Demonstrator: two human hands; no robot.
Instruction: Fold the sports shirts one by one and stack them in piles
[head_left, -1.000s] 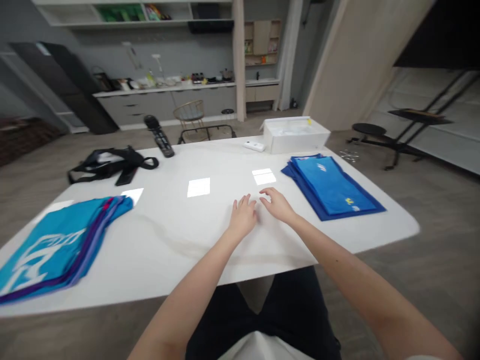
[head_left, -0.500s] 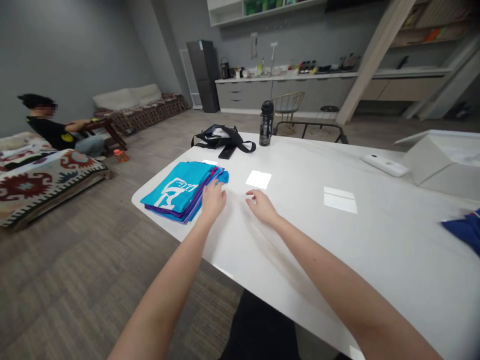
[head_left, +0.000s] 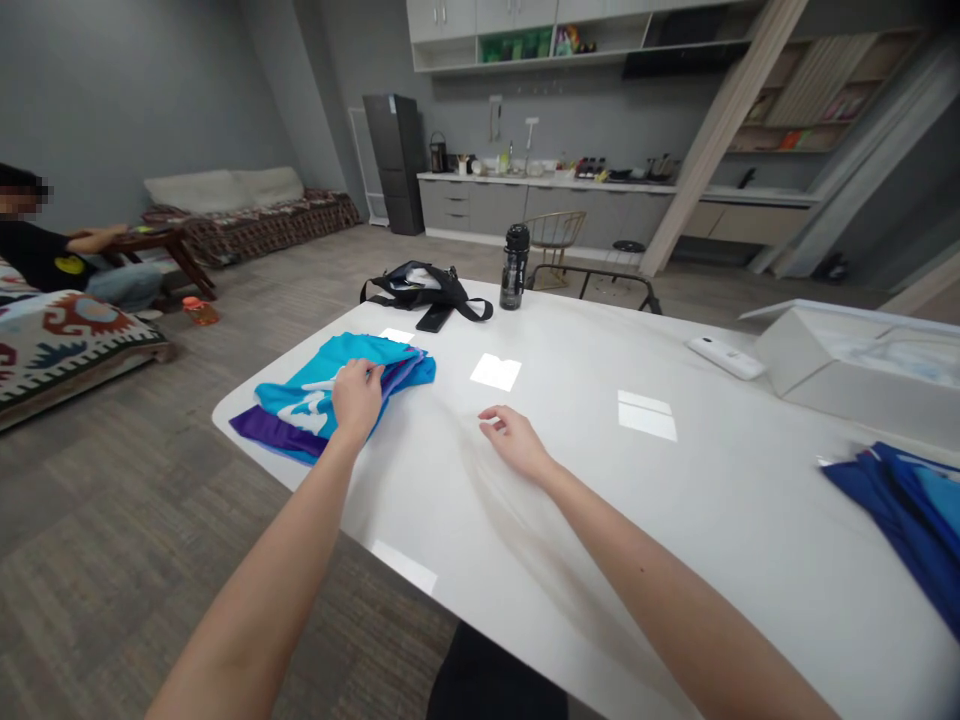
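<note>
A bright blue folded T-shirt (head_left: 349,352) with white print lies on top of a small stack at the table's left end. Its near edge is lifted and bunched, and a purple folded garment (head_left: 281,432) shows beneath it. My left hand (head_left: 357,400) is closed on the blue T-shirt, with thumb and fingers pinching its fabric near the right side. My right hand (head_left: 516,440) hovers just above the white tabletop to the right of the stack, fingers loosely bent and apart, holding nothing.
Behind the stack lie a black bag (head_left: 424,285) and a dark phone (head_left: 434,318), with a dark bottle (head_left: 514,268) beside them. Toward the right are a white device (head_left: 726,357), a white box (head_left: 832,365) and dark blue fabric (head_left: 892,510). A person (head_left: 45,245) sits at far left.
My left hand has moved left onto the stack and taken hold of the blue T-shirt, whose flat top is now rumpled and raised. The view has shifted right; my right hand stays over the table.
</note>
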